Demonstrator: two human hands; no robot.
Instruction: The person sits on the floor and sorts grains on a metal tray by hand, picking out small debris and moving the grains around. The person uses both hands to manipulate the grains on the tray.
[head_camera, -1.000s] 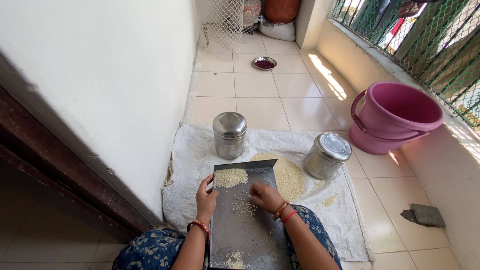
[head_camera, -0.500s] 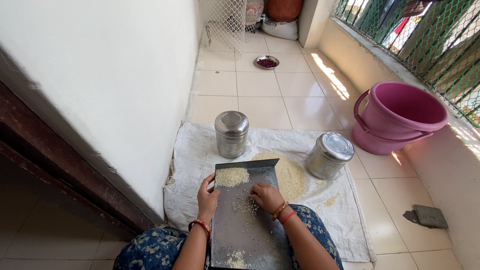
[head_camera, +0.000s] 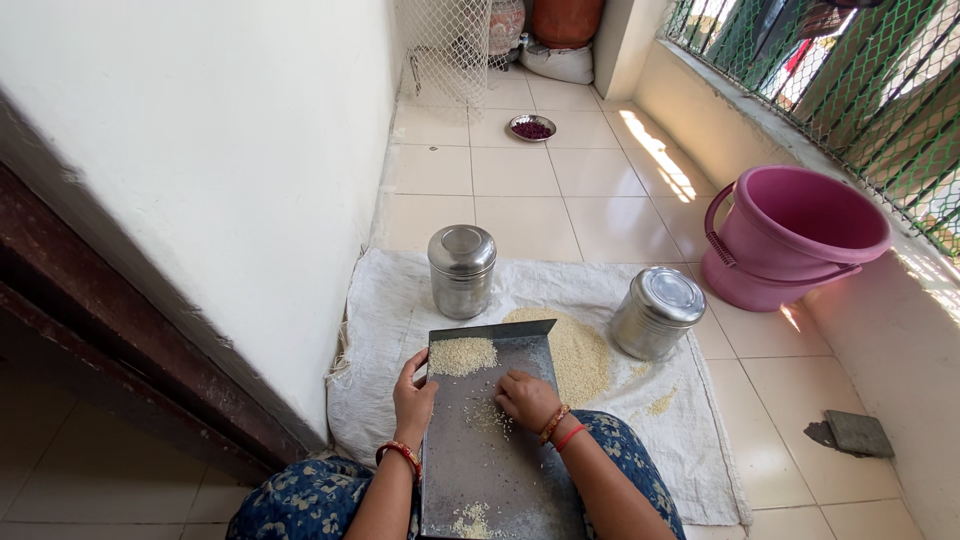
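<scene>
Two bare hands work over a flat grey metal tray (head_camera: 470, 460) that lies lengthwise across the person's lap, its far lip resting on the white cloth (head_camera: 380, 320). The left hand (head_camera: 412, 396) is clamped on the tray's left edge, thumb over the rim — a hold that would steady the sheet while the other hand works. The right hand (head_camera: 527, 398) lies palm-down on the tray's surface, fingers loosely spread and closed on nothing, fingertips in a thin scatter of pale grain (head_camera: 488, 417).

Grain sits in three lots on the tray — a dense heap (head_camera: 461, 355) at the far left corner, the loose scatter by the fingers, and a little clump (head_camera: 470, 518) at the near end. Just beyond the tray's right side, a wider mound of grain (head_camera: 578, 350) lies on the cloth.

Both steel canisters (head_camera: 461, 270) (head_camera: 657, 311) stand upright and lidded on the cloth, contents hidden. Off to the right, a pink bucket (head_camera: 790, 235) looks empty; far back, a small steel dish (head_camera: 531, 127) holds something dark red.
</scene>
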